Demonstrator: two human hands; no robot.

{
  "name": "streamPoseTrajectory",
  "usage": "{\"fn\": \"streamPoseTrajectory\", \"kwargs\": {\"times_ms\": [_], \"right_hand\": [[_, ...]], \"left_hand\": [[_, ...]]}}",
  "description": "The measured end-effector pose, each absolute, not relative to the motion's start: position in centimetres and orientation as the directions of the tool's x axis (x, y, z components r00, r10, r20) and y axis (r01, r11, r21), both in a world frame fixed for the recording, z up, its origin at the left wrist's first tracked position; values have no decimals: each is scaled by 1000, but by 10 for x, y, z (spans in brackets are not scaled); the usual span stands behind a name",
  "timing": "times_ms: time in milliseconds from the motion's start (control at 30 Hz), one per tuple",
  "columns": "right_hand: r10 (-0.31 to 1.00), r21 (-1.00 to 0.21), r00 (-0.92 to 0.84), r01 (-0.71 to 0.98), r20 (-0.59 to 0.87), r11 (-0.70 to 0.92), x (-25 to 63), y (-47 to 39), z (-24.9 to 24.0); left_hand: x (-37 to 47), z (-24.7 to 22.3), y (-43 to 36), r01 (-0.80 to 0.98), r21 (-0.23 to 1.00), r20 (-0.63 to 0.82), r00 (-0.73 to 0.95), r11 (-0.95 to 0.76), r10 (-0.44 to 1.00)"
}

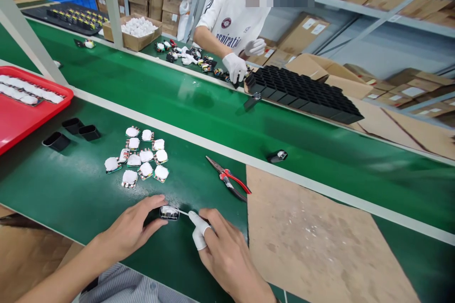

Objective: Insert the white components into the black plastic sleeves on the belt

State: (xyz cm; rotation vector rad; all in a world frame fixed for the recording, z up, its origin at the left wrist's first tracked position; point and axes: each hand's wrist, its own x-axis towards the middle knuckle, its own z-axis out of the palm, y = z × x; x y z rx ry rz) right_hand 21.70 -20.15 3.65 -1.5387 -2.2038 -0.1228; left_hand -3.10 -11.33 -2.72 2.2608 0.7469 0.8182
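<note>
The left hand [133,229] pinches a small black housing [169,213] between thumb and fingers, holding it down on the green mat [71,194]. The right hand [223,251], its forefinger in a white cot, is closed on a thin white stick [184,211] whose tip reaches into the housing's open end, where a white-topped insert already sits.

By my judgement the work is early. Just beyond the housing lies a cluster of a dozen or so white-padded circuit boards [140,156], none in a case. Farther left of the housing stand three empty black shells [73,132]. Only one closed-looking unit [277,156] lies on the conveyor belt [220,118], to the right and beyond the housing. Red-handled cutters [229,181] lie unused just right of the housing.

Farther still, left of the housing, a red tray [21,118] carries more white parts and runs off the frame edge, so its count cannot be told. Across the belt from the housing, a co-worker's gloved hands [236,66] work beside a black grid tray [302,92]; what they hold is too small to make out. Whether the insert is fully seated is hidden by the fingers.
</note>
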Motion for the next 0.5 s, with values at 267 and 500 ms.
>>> {"fn": "streamPoseTrajectory", "kwargs": {"times_ms": [267, 500], "right_hand": [[872, -193, -286, 903, 397, 384, 212, -199, 34], [871, -172, -324, 897, 369, 407, 210, -194, 44]], "left_hand": [[-31, -28, -113, 277, 713, 358, 647, -645, 674], [-31, -32, -113, 264, 718, 365, 645, -645, 671]]}}
